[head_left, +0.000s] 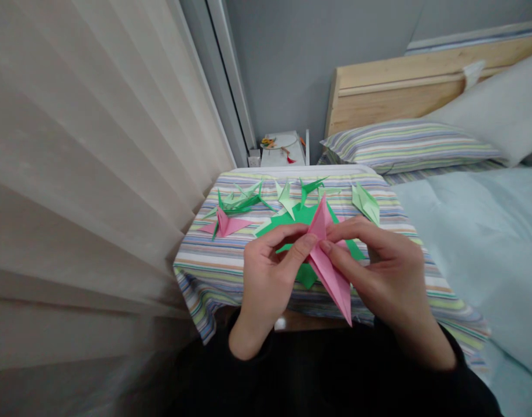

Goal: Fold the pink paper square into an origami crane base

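Observation:
A pink folded origami paper, long and pointed at both ends, is held up over the table between both hands. My left hand pinches its left edge near the middle with thumb and finger. On the other side, my right hand grips the same middle part, thumb and fingertips pressed on it. Green paper sheets lie beneath, partly hidden by the hands. A pink paper crane rests to the left, close to a dark green paper crane. The fingertips cover the fold at the middle.
Several light and dark green folded papers, among them a pale green one, lie along the back of the striped tablecloth. A curtain hangs at the left. The bed borders the table's right side; a small white stand is behind.

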### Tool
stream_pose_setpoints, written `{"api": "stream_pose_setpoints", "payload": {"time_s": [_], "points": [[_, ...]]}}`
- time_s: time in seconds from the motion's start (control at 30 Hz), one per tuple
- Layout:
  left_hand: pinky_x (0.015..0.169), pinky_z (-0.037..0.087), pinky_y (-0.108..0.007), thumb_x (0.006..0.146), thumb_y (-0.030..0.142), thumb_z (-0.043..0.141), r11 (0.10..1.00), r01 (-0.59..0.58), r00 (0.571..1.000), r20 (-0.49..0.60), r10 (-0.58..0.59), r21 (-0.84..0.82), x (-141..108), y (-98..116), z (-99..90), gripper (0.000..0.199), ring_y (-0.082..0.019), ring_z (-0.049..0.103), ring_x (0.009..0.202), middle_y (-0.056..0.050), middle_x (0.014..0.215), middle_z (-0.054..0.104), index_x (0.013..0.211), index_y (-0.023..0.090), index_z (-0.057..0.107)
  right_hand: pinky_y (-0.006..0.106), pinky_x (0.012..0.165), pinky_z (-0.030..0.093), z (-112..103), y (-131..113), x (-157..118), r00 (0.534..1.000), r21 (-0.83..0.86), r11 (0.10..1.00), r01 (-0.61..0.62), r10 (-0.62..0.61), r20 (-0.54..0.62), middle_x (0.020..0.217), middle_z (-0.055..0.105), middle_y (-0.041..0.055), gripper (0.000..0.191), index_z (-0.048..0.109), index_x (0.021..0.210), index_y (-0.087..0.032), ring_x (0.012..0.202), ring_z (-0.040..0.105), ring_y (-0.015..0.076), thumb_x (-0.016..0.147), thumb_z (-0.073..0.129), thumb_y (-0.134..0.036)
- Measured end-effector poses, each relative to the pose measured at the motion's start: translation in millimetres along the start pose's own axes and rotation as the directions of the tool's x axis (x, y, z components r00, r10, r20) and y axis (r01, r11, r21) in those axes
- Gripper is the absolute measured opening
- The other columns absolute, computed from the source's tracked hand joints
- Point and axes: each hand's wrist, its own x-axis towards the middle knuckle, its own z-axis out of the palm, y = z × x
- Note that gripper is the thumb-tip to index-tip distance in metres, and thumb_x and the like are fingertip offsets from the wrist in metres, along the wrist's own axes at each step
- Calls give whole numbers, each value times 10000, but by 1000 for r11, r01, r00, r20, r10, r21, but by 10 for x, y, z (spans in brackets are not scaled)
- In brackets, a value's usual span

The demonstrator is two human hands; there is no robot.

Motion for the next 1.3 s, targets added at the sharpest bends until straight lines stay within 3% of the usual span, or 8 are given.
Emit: {"api": "stream_pose_setpoints", "payload": {"time_s": [0.1,0.23,0.33,0.5,0.7,0.87,1.03,1.3], "points": [[642,559,-256,903,442,781,999,-45,998,48,44,16,24,-26,-78,248,-154,692,706,-38,802,780,902,199,830,331,813,480,-57,-39,-2,994,71,995,-73,67,83,860,743,5,92,702,847,-225,823,663,173,925,707,-176],[704,535,-258,962,435,712,991,-129,985,106,133,-42,44,-62,-176,266,-178,682,888,-67,1060,783,1143,271,817,300,744,453,-146,-134,1,937,137,973,-187,135,321,784,719,-24,135,700,786,-222,752,633,147,904,695,-157],[705,524,-270,951,443,719,989,-105,965,231,127,-103,51,-75,-220,267,-185,642,875,-72,1094,750,1148,291,816,299,739,453,-176,-191,13,907,136,963,-232,164,388,774,738,-21,135,722,768,-217,735,640,148,893,697,-175],[669,507,-234,862,358,830,987,-10,926,370,71,-163,75,-61,-240,424,-128,567,757,-36,1034,657,1277,327,751,269,659,444,-178,-205,39,908,83,973,-215,168,384,699,716,-43,147,701,729,-219,657,620,129,856,703,-146],[508,421,-186,864,323,818,995,87,884,465,-51,-57,74,14,-258,489,-116,548,684,-29,964,592,1340,319,705,227,685,498,-187,-199,36,932,74,983,-169,135,336,771,714,-48,157,662,805,-226,712,653,119,825,701,-76],[545,486,-209,846,332,835,986,150,829,553,-84,-75,59,64,-292,587,-135,597,695,-20,946,610,1402,370,654,215,722,521,-200,-236,19,923,118,977,-178,125,364,828,721,-60,225,638,865,-240,772,691,116,813,702,-30],[463,478,-186,818,306,865,961,247,785,607,-125,-121,67,64,-288,424,-91,559,529,9,816,629,1207,300,694,245,714,500,-227,-254,11,921,81,984,-158,117,372,795,738,-47,141,681,829,-234,738,679,129,870,725,-107],[488,530,-165,722,236,931,955,252,813,570,-121,-157,106,44,-268,379,-77,593,563,11,852,621,961,219,639,245,687,486,-209,-233,35,897,101,956,-276,218,385,764,766,-44,110,713,801,-236,712,692,137,869,798,-234]]}}
